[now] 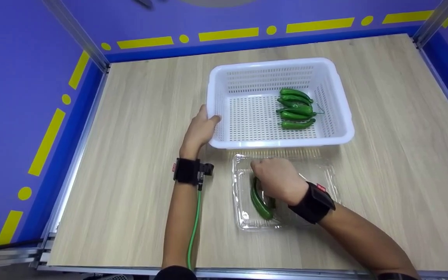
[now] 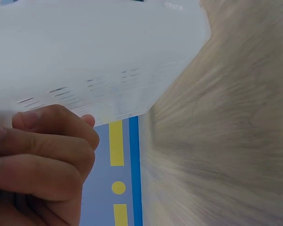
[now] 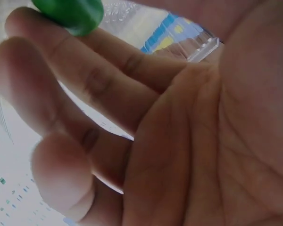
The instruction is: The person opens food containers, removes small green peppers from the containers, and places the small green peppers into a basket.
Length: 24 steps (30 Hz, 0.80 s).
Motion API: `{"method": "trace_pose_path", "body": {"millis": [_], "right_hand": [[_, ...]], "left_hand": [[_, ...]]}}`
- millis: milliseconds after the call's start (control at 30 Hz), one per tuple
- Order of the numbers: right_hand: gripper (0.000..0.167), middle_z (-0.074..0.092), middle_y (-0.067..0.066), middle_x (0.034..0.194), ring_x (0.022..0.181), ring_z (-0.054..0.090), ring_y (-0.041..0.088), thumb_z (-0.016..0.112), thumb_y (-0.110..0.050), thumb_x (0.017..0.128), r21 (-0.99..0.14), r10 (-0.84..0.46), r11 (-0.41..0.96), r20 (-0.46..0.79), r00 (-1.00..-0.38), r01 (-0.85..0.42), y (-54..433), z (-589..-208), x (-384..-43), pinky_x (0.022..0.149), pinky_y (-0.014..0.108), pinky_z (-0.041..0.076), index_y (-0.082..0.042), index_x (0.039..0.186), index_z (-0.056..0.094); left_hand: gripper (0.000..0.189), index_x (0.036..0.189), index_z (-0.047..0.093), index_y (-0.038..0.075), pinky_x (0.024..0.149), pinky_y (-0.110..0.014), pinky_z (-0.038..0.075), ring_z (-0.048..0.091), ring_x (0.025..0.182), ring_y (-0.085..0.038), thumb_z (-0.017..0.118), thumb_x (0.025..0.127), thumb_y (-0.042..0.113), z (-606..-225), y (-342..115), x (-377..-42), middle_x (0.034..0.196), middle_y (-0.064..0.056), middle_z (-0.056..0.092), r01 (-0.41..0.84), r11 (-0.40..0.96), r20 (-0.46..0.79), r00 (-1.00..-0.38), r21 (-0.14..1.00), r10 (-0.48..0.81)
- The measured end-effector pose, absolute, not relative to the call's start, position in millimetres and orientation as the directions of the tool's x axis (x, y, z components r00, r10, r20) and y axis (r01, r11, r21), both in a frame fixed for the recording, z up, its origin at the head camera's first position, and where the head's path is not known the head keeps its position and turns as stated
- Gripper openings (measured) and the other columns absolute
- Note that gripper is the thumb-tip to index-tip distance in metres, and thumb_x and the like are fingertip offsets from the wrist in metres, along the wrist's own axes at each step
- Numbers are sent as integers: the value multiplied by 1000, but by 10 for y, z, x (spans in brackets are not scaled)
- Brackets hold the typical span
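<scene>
My left hand (image 1: pixel 200 130) grips the left rim of a white plastic basket (image 1: pixel 280 144), thumb over the inner side. In the left wrist view its curled fingers lie against the basket's outer wall (image 2: pixel 94 52). Several green peppers lie in the basket's right half, among them a curved pepper (image 1: pixel 297 124) nearest the front. My right hand (image 1: pixel 276 177) is over a clear plastic container (image 1: pixel 243 225) and pinches a green pepper (image 1: pixel 261 204) near its upper end. In the right wrist view the pepper (image 3: pixel 73 14) meets the curled fingers; the thumb's contact is hidden.
Both basket and container stand on a light wooden table (image 1: pixel 142 128). Blue panels (image 1: pixel 146 23) with yellow marks rise behind and at the sides. A metal rail (image 1: pixel 255 274) runs along the front edge. A green cable (image 1: pixel 195 229) lies along the left forearm.
</scene>
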State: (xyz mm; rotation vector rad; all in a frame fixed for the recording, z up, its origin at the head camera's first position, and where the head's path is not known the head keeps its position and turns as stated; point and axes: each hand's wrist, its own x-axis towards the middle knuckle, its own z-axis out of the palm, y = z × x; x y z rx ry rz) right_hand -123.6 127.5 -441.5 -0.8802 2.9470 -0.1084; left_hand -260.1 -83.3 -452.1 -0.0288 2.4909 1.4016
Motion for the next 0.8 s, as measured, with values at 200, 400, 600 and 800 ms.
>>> {"method": "trace_pose_path", "body": {"millis": [200, 400, 600, 800], "right_hand": [[18, 56, 3, 63, 54, 54, 21, 74, -2, 76, -168, -554, 826, -63, -830, -538, 1343, -4281, -1261, 49, 41, 50, -7, 86, 59], [29, 53, -3, 64, 57, 53, 18, 83, -14, 76, -245, -569, 806, -69, -820, -539, 1443, -4143, -1268, 51, 43, 49, -13, 82, 55], [19, 55, -5, 67, 60, 54, 16, 80, -9, 76, -292, -591, 776, -27, -806, -559, 1535, -4022, -1264, 56, 39, 49, -14, 85, 64], [21, 70, -5, 83, 74, 66, 16, 83, -16, 79, -353, -594, 746, 30, -804, -564, 1712, -3883, -1282, 66, 38, 55, -16, 94, 68]], "left_hand": [[55, 153, 34, 13, 88, -40, 55, 68, 107, -25, 48, 103, 29, -4519, -839, -2602, 134, -13, 63, -157, 537, -260, -958, 829, 121], [54, 152, 34, 13, 87, -39, 54, 67, 106, -24, 48, 102, 29, -4532, -848, -2602, 133, -12, 63, -163, 540, -265, -957, 826, 116], [54, 152, 35, 14, 89, -39, 54, 67, 106, -24, 48, 102, 30, -4540, -843, -2605, 133, -12, 63, -162, 547, -261, -959, 821, 107], [52, 149, 38, 14, 88, -40, 54, 67, 106, -24, 49, 102, 31, -4534, -837, -2612, 131, -12, 63, -159, 545, -258, -960, 823, 109]]}}
